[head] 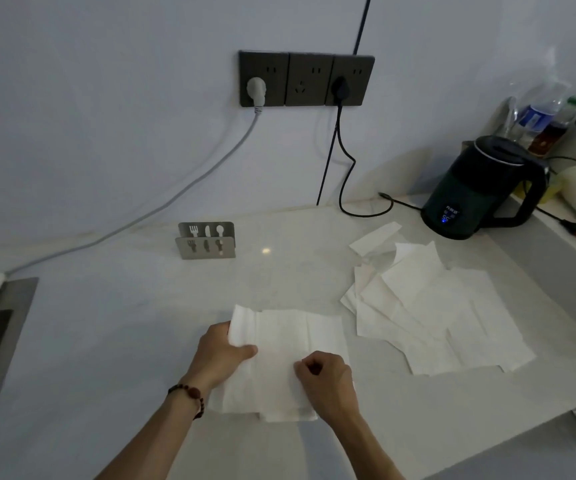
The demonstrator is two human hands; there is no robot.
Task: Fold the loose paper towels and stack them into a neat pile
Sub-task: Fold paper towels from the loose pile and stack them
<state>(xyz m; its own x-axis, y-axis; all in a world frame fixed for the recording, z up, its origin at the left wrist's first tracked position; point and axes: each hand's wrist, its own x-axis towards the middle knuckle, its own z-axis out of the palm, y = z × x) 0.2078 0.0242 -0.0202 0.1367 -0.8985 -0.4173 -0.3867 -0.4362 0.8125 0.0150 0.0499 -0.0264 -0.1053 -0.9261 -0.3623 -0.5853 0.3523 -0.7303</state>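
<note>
On the desk (pixel 141 323), the left hand (pixel 222 355) grips the paper towel's (pixel 279 341) lifted edge to fold it over; the right hand (pixel 324 379) — fingers curled, seemingly pinching it — anchors it. Loose towels (pixel 435 313) wait just beside.

Head camera, single view: you look forward and down from above the counter (pixel 141 323), close over your hands, facing the wall (pixel 106 98) and its sockets (pixel 305 79).

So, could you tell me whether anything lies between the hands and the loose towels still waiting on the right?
Nothing visible does: bare counter separates the right hand from the loose towels. The kettle stands behind them.
</note>
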